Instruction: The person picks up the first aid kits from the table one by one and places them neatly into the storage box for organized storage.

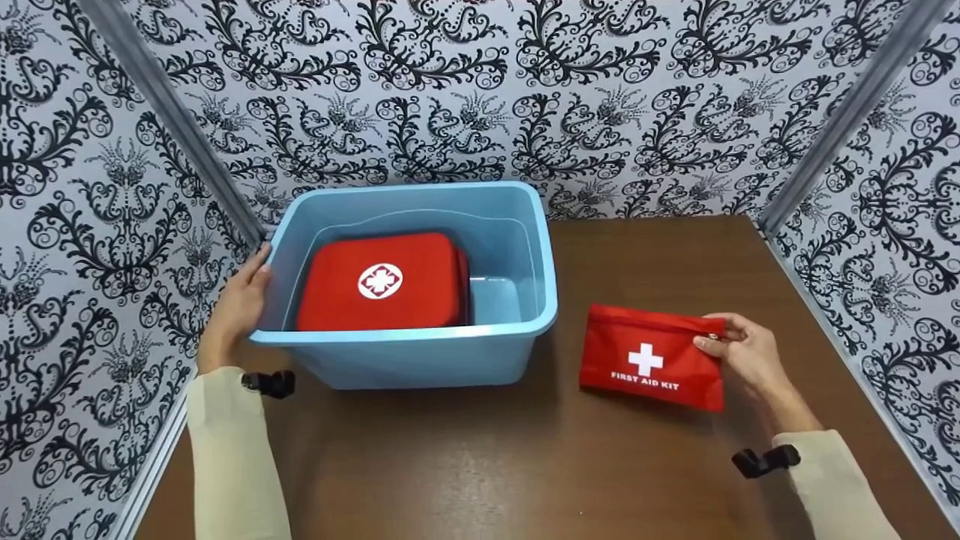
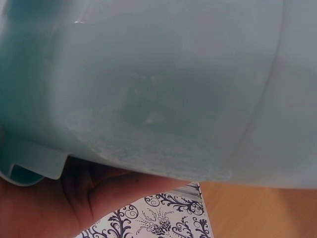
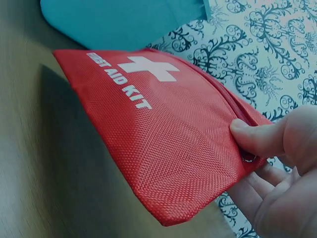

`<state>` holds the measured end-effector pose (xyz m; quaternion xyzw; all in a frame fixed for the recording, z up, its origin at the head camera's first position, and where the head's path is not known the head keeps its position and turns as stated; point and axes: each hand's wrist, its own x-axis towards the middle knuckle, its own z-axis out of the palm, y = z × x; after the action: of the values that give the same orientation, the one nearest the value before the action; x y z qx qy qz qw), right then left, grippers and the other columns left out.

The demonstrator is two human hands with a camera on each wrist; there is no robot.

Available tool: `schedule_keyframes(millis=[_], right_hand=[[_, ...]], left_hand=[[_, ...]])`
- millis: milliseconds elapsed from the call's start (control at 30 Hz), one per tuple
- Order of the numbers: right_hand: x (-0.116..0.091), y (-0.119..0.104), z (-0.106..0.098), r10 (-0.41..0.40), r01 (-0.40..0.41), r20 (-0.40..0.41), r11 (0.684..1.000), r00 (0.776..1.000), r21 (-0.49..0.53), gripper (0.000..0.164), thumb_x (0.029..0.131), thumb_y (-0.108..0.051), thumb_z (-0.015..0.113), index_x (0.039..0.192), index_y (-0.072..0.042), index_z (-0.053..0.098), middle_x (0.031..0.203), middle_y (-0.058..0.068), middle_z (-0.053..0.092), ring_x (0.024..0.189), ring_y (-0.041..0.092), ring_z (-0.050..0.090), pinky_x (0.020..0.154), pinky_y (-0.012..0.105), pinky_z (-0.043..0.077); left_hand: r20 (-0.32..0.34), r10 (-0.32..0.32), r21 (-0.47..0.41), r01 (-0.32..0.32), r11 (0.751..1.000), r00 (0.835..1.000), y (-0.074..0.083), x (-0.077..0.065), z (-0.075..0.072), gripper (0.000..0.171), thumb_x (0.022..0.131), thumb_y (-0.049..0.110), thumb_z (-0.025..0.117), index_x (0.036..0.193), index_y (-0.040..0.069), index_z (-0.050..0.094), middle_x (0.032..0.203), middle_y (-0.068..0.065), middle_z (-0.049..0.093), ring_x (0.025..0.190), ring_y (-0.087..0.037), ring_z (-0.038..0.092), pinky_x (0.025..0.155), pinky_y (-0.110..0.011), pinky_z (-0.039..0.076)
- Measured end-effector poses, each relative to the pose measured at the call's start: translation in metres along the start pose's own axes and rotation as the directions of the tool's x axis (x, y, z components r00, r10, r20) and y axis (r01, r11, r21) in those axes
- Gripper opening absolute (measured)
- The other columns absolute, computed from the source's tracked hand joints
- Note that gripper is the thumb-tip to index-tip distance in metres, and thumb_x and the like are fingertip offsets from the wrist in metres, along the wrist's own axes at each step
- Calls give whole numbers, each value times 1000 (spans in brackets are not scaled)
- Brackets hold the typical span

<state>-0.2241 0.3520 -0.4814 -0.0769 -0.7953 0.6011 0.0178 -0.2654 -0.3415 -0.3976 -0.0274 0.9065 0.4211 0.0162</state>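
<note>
A light blue plastic bin (image 1: 420, 360) stands at the left of the table. In it lies a red zippered case (image 1: 337, 277) with a white cross emblem. My left hand (image 1: 238, 304) rests against the bin's left outer side, just below the rim, its fingers extended along the wall. The left wrist view shows the bin wall (image 2: 163, 99) close up, with part of that hand (image 2: 114, 198) below it. My right hand (image 1: 746, 352) pinches a red first aid pouch (image 1: 637, 386) by its zippered upper right corner, thumb (image 3: 257, 136) on the front, to the right of the bin.
The brown wooden table (image 1: 465, 465) extends in front of the bin and to its right. Patterned black-and-white panels (image 1: 450, 90) with grey metal corner posts (image 1: 840, 112) enclose the back and both sides.
</note>
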Motion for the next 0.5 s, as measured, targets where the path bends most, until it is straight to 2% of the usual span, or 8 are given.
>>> schedule_keyframes(millis=[133, 267, 500], right_hand=[[-1, -5, 2, 10, -8, -47, 999, 999, 41, 26, 87, -7, 77, 100, -28, 70, 82, -23, 70, 74, -1, 66, 67, 14, 57], [-1, -12, 1, 43, -33, -58, 986, 997, 161, 25, 86, -5, 78, 97, -27, 70, 81, -19, 71, 74, 0, 66, 66, 14, 57], [-3, -20, 1, 124, -104, -29, 924, 992, 368, 26, 85, -3, 78, 96, -24, 69, 82, -11, 73, 71, 6, 69, 64, 19, 61]], left_hand=[[-3, -9, -9, 9, 1000, 1000, 1, 0, 0, 52, 111, 36, 18, 161, 32, 6, 169, -12, 0, 154, -48, 3, 125, -66, 3], [-22, -7, -6, 6, 1000, 1000, 2, 1, 0, 53, 111, 35, 20, 162, 27, 10, 169, -15, 3, 153, -49, 7, 125, -66, 7], [-13, -29, -8, 29, 1000, 999, 3, 0, 1, 52, 110, 37, 18, 161, 32, 8, 169, -8, -1, 154, -47, 3, 125, -65, 2]])
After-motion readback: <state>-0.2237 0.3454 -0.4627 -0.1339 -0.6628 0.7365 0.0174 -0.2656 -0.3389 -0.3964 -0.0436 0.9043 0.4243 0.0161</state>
